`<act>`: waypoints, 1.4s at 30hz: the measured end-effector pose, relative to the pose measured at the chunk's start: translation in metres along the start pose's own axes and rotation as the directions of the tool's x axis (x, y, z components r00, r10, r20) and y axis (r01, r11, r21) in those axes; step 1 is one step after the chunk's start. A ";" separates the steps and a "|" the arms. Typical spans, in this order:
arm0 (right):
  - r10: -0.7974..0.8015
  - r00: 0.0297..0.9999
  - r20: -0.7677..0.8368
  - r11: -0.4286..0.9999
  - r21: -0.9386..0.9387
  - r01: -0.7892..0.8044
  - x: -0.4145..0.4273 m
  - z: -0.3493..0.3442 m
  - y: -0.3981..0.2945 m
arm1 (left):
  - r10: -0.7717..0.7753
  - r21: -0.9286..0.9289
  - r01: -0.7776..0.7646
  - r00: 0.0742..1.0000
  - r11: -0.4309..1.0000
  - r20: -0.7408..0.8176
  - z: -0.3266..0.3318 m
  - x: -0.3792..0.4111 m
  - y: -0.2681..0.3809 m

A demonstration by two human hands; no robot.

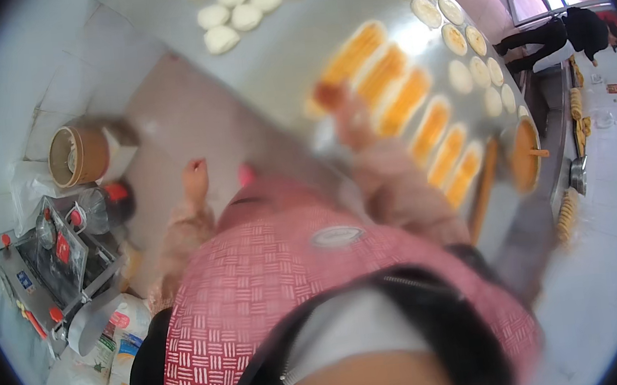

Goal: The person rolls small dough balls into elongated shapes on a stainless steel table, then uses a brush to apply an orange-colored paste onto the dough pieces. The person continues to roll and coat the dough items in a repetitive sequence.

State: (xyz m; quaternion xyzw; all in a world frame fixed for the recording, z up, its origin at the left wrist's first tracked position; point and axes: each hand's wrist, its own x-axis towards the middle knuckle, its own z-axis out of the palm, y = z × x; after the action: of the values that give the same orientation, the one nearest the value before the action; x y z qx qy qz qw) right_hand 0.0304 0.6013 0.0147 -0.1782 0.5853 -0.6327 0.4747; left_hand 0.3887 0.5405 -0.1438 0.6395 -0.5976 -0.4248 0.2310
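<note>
My left hand (196, 181) hangs beside the apron, away from the metal table (263, 79), its fingers partly curled. Over the table's near edge is my right hand (350, 119), blurred, at the end of a row of long dough strips spread with orange paste (428, 130). Whether it grips anything cannot be made out. Pale dough pieces (246, 17) lie in a group at the top. Flattened dough rounds (426, 12), some with a little paste, line the far right side. A wooden rolling pin (483, 191) lies near a basin of orange paste (523, 156) with a wooden handle in it.
At left stand a round wooden container (79, 155), a large plastic bottle (95, 210), a metal machine (61, 258) and packaged bags (125, 352). A person in dark clothes (580, 37) bends at the far right, near a counter with twisted dough pieces (567, 216) and a metal bowl (578, 175).
</note>
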 end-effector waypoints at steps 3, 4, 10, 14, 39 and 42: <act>-0.064 0.998 -0.005 0.950 -0.308 0.059 -0.014 0.014 0.006 | -0.066 -0.075 0.068 0.997 0.995 0.036 -0.016 0.028 0.035; -0.064 0.998 -0.011 0.923 -0.381 0.055 -0.016 0.022 -0.003 | -0.101 -0.092 0.104 0.994 0.990 0.041 -0.020 0.038 0.050; -0.029 0.993 0.112 0.692 -0.715 0.101 -0.021 0.033 -0.009 | 0.160 -0.468 -0.086 0.980 0.879 0.120 0.012 0.059 0.155; 0.053 0.980 0.192 0.886 -0.463 0.043 0.024 0.010 -0.032 | 0.037 -0.445 0.137 0.932 0.885 0.360 0.054 0.028 0.198; -0.128 0.969 0.212 0.844 -0.490 0.218 0.183 -0.078 -0.258 | 0.144 -0.930 0.296 0.933 0.218 0.330 0.008 0.026 0.366; -0.134 0.976 0.173 0.942 -0.284 0.180 0.202 -0.098 -0.285 | 0.118 -0.967 0.118 0.982 0.226 0.147 -0.042 0.025 0.314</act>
State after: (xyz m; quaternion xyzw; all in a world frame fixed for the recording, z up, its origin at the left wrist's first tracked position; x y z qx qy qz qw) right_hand -0.2560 0.4551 0.1832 -0.3415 0.6201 -0.5578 0.4333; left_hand 0.2426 0.4514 0.1239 0.3133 -0.2221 -0.7624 0.5209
